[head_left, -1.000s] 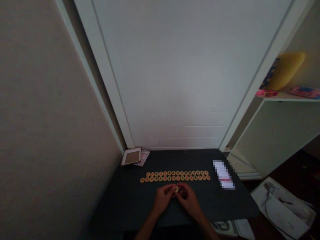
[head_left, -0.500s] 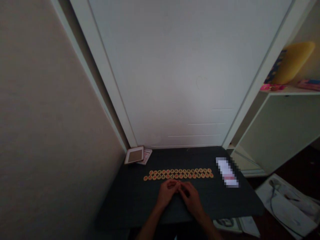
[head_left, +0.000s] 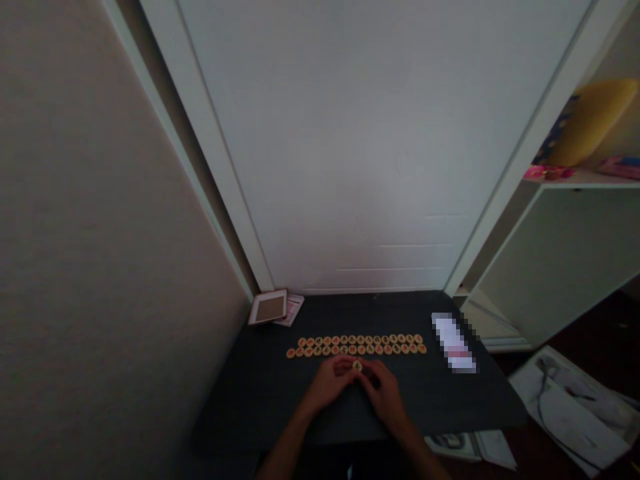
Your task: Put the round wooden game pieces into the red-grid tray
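While I monitor remotely, the left hand (head_left: pixel 327 385) and right hand (head_left: pixel 385 393) pinch one round disc (head_left: pixel 357 366) between their fingers, at six o'clock of the two disc rows (head_left: pixel 353 349) on the dark bench (head_left: pixel 250 400).

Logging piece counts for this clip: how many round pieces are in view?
32: 15 in the far row, 16 in the near row, and one held piece between the left hand and right hand. The hands might hide more.
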A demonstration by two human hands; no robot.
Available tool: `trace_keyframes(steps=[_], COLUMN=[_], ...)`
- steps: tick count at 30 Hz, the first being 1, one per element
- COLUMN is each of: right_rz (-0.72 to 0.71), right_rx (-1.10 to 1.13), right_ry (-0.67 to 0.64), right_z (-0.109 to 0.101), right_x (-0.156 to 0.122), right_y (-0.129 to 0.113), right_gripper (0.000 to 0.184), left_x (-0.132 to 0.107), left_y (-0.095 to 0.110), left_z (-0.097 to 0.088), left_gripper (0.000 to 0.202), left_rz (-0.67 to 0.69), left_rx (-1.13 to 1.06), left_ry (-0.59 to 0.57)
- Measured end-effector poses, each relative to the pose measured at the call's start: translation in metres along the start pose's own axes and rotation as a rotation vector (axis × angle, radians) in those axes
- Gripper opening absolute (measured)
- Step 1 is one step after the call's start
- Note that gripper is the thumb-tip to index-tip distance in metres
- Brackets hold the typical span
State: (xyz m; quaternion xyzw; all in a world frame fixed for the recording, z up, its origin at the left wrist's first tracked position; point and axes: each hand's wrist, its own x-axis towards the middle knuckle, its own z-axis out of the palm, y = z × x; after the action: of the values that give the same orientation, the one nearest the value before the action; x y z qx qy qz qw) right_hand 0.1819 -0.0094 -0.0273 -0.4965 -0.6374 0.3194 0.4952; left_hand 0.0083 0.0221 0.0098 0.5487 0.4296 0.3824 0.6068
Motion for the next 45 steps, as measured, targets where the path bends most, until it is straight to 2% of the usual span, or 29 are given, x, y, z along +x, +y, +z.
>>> trace_keyframes(steps=[4, 7, 10, 16, 18, 20, 23, 27, 33, 38, 41, 45], right_rz=[0.001, 0.025, 0.037, 0.058, 0.063, 0.062, 0.049, 0.035, 0.059, 0.185, 0.246, 0.150], right_rx=[-0.018, -0.022, -0.037, -0.073, -0.071, -0.077, -0.094, -0.104, -0.086, 0.010, 0.013, -0.171], right_ry=[0.002, 0.024, 0.031, 0.030, 0.030, 0.028, 0.030, 0.050, 0.065, 0.116, 0.189, 0.341], right_z=[0.000, -0.001, -0.003, -0.005, -0.005, -0.005, -0.005, -0.005, -0.003, -0.007, -0.020, -0.055], right_x=[0.000, -0.001, -0.001, -0.001, 0.000, 0.000, 0.000, 0.000, 0.000, 0.001, 0.008, 0.020], right_y=[0.000, 0.000, 0.001, 0.000, -0.001, -0.003, -0.004, -0.001, -0.001, 0.001, 0.006, 0.019], right_gripper=[0.034, 0.037, 0.034, 0.030, 0.031, 0.032, 0.031, 0.031, 0.033, 0.040, 0.044, 0.042], left_x=[0.004, 0.007, 0.012, 0.020, 0.021, 0.022, 0.024, 0.027, 0.024, 0.003, -0.006, -0.006], left_y=[-0.002, -0.001, 0.005, 0.015, 0.013, 0.009, -0.001, -0.014, -0.021, -0.014, -0.008, -0.004], left_z=[0.003, -0.009, -0.043, -0.140, -0.162, -0.175, -0.181, -0.180, -0.180, -0.185, -0.187, -0.189], left_gripper=[0.037, 0.038, 0.042, 0.044, 0.038, 0.032, 0.026, 0.025, 0.041, 0.051, 0.061, 0.062], left_rz=[0.034, 0.053, 0.059, 0.031, 0.016, 0.001, -0.011, -0.010, 0.030, 0.091, 0.099, 0.086], left_rx=[0.066, 0.117, 0.185, 0.408, 0.499, 0.572, 0.650, 0.724, 0.773, 0.764, 0.764, 0.761], left_ry=[0.061, 0.127, 0.225, 0.502, 0.566, 0.580, 0.558, 0.533, 0.519, 0.356, 0.271, 0.213])
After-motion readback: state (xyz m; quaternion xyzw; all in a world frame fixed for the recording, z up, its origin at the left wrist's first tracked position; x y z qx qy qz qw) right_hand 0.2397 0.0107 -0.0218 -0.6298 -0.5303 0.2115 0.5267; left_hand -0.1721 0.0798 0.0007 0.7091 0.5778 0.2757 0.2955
